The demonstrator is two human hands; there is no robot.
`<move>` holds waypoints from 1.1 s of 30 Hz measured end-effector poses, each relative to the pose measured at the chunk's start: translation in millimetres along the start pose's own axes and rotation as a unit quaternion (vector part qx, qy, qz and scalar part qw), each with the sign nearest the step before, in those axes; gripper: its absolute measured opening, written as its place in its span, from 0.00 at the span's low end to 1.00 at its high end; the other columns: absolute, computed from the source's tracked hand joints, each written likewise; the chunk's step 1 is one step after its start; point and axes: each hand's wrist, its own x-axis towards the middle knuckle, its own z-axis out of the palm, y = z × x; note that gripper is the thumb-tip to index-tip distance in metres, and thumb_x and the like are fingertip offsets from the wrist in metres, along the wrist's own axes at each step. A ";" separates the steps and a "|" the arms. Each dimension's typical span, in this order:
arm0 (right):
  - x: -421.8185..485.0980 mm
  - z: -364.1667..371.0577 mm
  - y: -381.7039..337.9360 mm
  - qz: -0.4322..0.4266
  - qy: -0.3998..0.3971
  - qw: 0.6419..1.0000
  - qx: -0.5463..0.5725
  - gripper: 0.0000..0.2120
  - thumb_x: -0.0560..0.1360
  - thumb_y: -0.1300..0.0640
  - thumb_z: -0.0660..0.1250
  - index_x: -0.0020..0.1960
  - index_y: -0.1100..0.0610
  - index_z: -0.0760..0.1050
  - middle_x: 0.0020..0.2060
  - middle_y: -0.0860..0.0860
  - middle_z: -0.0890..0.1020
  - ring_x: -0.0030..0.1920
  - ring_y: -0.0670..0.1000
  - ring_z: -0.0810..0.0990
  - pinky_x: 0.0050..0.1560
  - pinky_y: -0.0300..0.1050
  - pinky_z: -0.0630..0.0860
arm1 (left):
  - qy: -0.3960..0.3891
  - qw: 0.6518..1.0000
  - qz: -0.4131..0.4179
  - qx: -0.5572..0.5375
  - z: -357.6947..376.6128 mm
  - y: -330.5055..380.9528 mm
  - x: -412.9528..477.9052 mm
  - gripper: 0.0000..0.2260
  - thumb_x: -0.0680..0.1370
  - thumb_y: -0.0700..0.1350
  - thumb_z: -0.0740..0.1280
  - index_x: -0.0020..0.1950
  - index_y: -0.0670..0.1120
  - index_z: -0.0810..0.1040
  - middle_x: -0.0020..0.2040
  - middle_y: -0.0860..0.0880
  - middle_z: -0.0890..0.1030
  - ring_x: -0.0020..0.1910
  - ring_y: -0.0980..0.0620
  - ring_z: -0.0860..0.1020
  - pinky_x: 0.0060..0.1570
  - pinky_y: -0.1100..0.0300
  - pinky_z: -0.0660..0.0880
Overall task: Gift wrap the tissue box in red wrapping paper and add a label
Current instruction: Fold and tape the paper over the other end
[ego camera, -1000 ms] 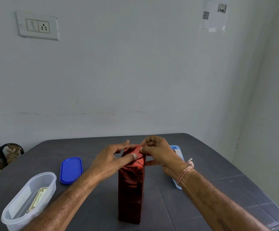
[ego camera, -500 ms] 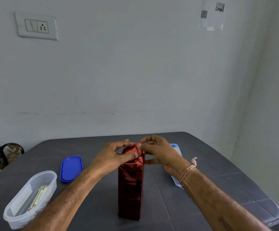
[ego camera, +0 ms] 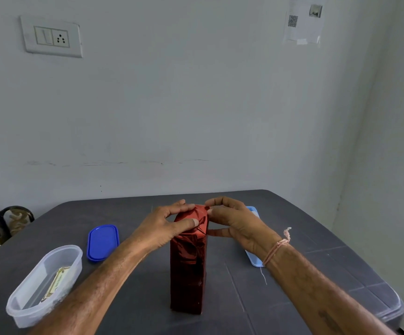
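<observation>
Dark table (ego camera: 280, 298) bears upright red-wrapped box (ego camera: 188, 269), long axis vertical

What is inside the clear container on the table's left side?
One pale card with a patterned border lies in the clear container. Its print is too small to read; the cloudy wall blurs its near end.

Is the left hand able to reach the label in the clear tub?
Likely yes: the label lies in the uncovered tub, nothing between; but the left hand grips the wrapped box.
</observation>
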 end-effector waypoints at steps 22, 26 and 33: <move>15.0 -137.1 51.2 0.202 0.225 0.935 -0.185 0.26 0.80 0.53 0.71 0.72 0.65 0.71 0.67 0.61 0.74 0.57 0.61 0.81 0.36 0.49 0.83 | 0.005 1.000 -0.009 -0.001 0.8 10.3 -7.3 0.22 0.75 0.52 0.75 0.69 0.61 0.78 0.79 0.62 0.65 0.79 0.56 0.61 0.77 0.48 0.57; 24.6 -138.2 47.0 0.209 0.224 0.934 -0.184 0.22 0.78 0.59 0.73 0.68 0.68 0.73 0.63 0.63 0.75 0.55 0.64 0.81 0.44 0.59 0.85 | 0.005 1.000 -0.012 -0.003 0.9 9.6 -7.8 0.22 0.76 0.52 0.75 0.69 0.61 0.78 0.78 0.62 0.65 0.79 0.56 0.61 0.78 0.47 0.57; 21.0 -140.5 53.0 0.195 0.252 0.943 -0.093 0.20 0.79 0.62 0.70 0.68 0.67 0.74 0.64 0.62 0.73 0.58 0.66 0.80 0.36 0.60 0.85 | 0.005 1.000 -0.013 -0.015 2.3 9.2 -8.6 0.22 0.76 0.52 0.75 0.69 0.61 0.78 0.79 0.62 0.65 0.79 0.55 0.60 0.76 0.46 0.58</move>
